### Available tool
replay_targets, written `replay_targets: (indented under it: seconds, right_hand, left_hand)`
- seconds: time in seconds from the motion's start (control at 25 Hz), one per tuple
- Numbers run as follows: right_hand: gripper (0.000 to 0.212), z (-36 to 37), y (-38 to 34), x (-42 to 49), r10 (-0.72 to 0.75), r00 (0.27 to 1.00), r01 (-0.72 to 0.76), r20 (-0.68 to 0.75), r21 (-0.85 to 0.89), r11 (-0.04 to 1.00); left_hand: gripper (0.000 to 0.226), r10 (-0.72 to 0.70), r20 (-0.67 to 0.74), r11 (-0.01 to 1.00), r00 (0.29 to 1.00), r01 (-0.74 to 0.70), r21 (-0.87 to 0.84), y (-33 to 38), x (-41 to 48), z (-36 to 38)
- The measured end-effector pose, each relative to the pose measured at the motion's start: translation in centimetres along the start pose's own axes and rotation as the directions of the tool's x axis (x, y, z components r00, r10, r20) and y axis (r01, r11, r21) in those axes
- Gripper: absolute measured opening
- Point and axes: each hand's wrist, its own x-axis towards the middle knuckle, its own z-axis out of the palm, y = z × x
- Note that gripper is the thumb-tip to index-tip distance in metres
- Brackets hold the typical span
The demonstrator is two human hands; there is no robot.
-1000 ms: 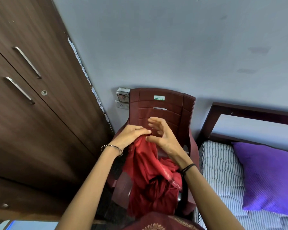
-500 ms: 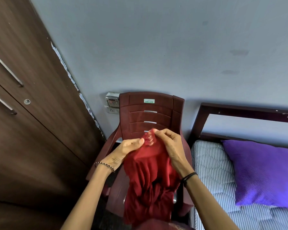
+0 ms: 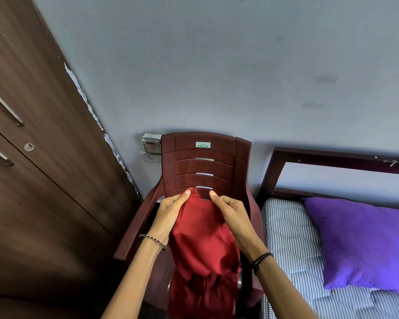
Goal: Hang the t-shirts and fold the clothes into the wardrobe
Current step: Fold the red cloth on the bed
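Hands drawn apart since earlier: left hand (image 3: 169, 216) and right hand (image 3: 232, 214) each pinch the garment (image 3: 203, 247) at its top edge, over the chair (image 3: 205, 157). Wardrobe (image 3: 44, 171) at 9 o'clock closed, contents hidden. Garment hem cut off at 6 o'clock.

single head view, looking forward-down, close over chair (image 3: 205, 162), wardrobe (image 3: 44, 157) left.

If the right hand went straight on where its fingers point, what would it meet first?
Likely the chair back, near its lowest slot: the right hand, pinching the red cloth, points up at it. Depth is unclear.
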Motion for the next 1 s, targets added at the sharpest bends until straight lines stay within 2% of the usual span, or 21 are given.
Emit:
replay_targets:
  seconds: [0.12,0.24,0.36,0.4,0.52,0.68,0.8,0.88,0.96,1.0]
  right_hand:
    - [0.021,0.7,-0.8,-0.4,0.078,0.991,-0.097,0.108,0.185,0.978]
    - [0.033,1.0,-1.5,-0.2,0.066,0.981,-0.122,0.182,0.317,0.940]
    - [0.018,0.8,-1.7,-0.1,0.037,0.981,-0.103,0.192,0.344,0.933]
    - [0.012,0.7,-1.6,0.0,0.029,0.984,-0.088,0.178,0.335,0.938]
    - [0.019,0.0,-1.4,0.6,0.011,0.997,-0.032,0.072,0.289,0.957]
    - [0.019,-1.0,-2.2,2.1,-0.082,0.981,0.109,-0.176,0.149,0.983]
    - [0.013,-3.1,-3.9,3.9,-0.144,0.909,0.164,-0.390,0.018,0.986]
    - [0.016,-4.8,-5.3,5.0,-0.188,0.838,0.144,-0.512,-0.124,0.982]
    - [0.020,-5.4,-6.6,5.0,-0.255,0.770,0.136,-0.584,-0.241,0.961]
    - [0.021,-5.1,-7.2,4.4,-0.289,0.761,0.173,-0.581,-0.248,0.953]
  left_hand:
    - [0.020,-0.017,0.054,1.000,0.998,0.017,-0.011,0.5,-0.1,0.1]
    - [0.026,-0.033,0.139,0.999,0.990,0.028,0.042,0.8,-0.4,0.3]
    - [0.059,-0.015,0.152,0.998,0.988,0.005,0.064,0.5,-0.1,-0.3]
    - [0.056,-0.001,0.174,0.997,0.985,-0.011,0.070,0.8,-0.3,-0.5]
    - [0.033,0.001,0.300,0.992,0.954,-0.037,0.117,1.0,-0.6,-1.2]
    - [0.021,-0.061,0.376,0.983,0.925,-0.009,0.183,0.8,-0.5,-2.4]
    - [0.028,-0.102,0.370,0.987,0.923,0.047,0.155,0.9,-0.3,-3.6]
    - [0.027,-0.105,0.350,0.988,0.931,0.058,0.141,1.5,-0.1,-4.1]
    - [0.029,-0.071,0.265,0.986,0.962,0.027,0.166,2.4,0.7,-4.0]
    - [0.031,-0.035,0.207,0.984,0.978,-0.003,0.180,3.0,1.3,-3.7]
